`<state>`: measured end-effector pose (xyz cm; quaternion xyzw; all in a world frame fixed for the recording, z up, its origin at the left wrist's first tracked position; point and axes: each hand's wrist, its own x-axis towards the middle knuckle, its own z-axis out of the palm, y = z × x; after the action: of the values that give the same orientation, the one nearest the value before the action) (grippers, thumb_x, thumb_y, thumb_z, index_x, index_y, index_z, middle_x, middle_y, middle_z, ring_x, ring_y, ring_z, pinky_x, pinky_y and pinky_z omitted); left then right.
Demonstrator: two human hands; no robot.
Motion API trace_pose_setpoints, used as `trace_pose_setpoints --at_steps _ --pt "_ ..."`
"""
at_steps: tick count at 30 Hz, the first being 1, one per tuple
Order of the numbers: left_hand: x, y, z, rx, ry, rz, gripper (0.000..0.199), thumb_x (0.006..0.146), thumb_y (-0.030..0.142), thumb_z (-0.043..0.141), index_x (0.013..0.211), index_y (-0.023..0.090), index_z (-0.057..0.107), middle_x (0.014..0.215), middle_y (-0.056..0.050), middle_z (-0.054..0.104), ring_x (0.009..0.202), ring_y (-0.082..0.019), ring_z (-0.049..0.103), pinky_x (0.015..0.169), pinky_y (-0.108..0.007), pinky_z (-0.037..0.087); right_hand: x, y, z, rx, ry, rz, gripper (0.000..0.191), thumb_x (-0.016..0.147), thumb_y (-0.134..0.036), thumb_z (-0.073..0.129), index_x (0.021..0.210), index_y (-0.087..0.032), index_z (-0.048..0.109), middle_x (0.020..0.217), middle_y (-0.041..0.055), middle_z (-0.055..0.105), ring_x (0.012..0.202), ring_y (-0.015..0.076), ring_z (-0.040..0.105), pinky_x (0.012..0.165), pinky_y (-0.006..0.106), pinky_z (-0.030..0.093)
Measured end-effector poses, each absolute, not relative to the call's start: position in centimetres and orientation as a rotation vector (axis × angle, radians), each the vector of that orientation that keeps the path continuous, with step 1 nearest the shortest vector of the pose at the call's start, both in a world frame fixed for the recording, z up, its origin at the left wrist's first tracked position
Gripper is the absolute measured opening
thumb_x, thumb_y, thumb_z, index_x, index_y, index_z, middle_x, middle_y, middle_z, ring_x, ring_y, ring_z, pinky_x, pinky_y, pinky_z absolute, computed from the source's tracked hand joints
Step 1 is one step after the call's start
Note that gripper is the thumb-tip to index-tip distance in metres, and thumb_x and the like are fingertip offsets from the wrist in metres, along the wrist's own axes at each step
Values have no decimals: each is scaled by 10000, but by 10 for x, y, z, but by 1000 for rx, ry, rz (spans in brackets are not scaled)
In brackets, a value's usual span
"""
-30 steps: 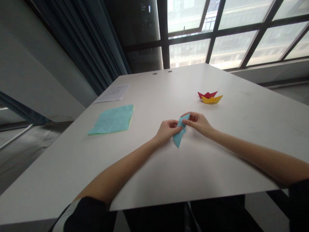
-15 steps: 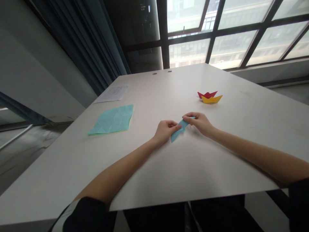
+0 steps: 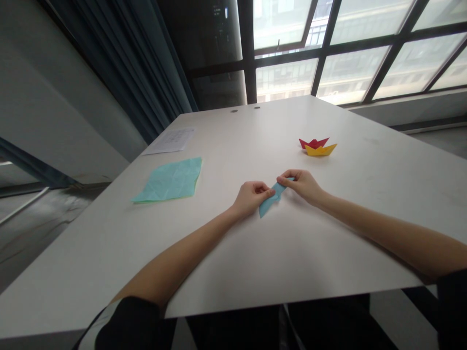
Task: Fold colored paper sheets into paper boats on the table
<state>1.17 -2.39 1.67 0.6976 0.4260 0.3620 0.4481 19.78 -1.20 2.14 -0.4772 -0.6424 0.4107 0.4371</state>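
Both hands (image 3: 251, 198) pinch the blue paper (image 3: 268, 205) (folded, slanting).

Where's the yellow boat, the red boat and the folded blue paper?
Yellow paper boat (image 3: 320, 151): head view, its front side.
Red paper boat (image 3: 314, 143): head view, its visible middle.
Folded blue paper (image 3: 278, 190): head view, its middle.

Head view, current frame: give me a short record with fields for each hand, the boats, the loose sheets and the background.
Left hand: pinches the folded blue paper
Right hand: pinches the same piece, nearer its far end
Boats: yellow boat in front of red boat, beyond the right hand
Loose sheets: creased blue sheet at left; white sheet beyond it
Background: blue curtain, window
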Motion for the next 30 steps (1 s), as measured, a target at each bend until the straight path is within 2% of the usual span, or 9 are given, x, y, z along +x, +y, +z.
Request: trace_pose_setpoints --at_steps 6,13,18,22,26,30 --pt "10 -24 20 1786 1072 888 363 682 484 626 662 124 665 553 -11 593 493 -87 474 456 -193 320 198 -13 22 -1161 -1602 1091 340 630 -475 679 746 -155 673 702 30 651 645 145 550 607 265 422" --pt "11 -21 13 1605 1048 906 405 663 511 633 738 115 672 623 -29 623 541 -102 516 498 -205 373 204 -10 21 -1173 -1548 1095 298 616 -442 703 659 -153 643 607 1 602 578 115 500 558 251 388" --pt "12 -20 13 1475 1026 921 385 627 498 673 640 118 614 511 2 560 453 -78 471 453 -199 362 208 -3 17 -1168 -1394 1118 308 589 -449 720 667 -159 650 552 -16 537 534 99 448 516 246 361" --pt "14 -20 15 1395 1010 1007 381 606 488 695 586 126 578 478 10 544 432 -70 463 440 -192 357 204 -4 18 -1097 -1270 1277 308 609 -444 710 700 -164 618 618 -8 565 534 83 454 512 232 369" --pt "14 -19 15 1299 1039 1133 375 597 482 705 587 130 575 489 11 556 440 -70 474 454 -194 374 198 -7 17 -1108 -1291 1400 361 593 -424 724 824 -178 596 680 -2 609 535 81 482 503 227 376" --pt "15 -20 14 1224 1009 1146 362 587 467 715 615 130 584 553 2 592 493 -81 512 514 -209 421 196 -8 13 -1068 -1315 1382 334 570 -385 747 771 -178 578 624 -20 590 575 95 525 527 222 393"
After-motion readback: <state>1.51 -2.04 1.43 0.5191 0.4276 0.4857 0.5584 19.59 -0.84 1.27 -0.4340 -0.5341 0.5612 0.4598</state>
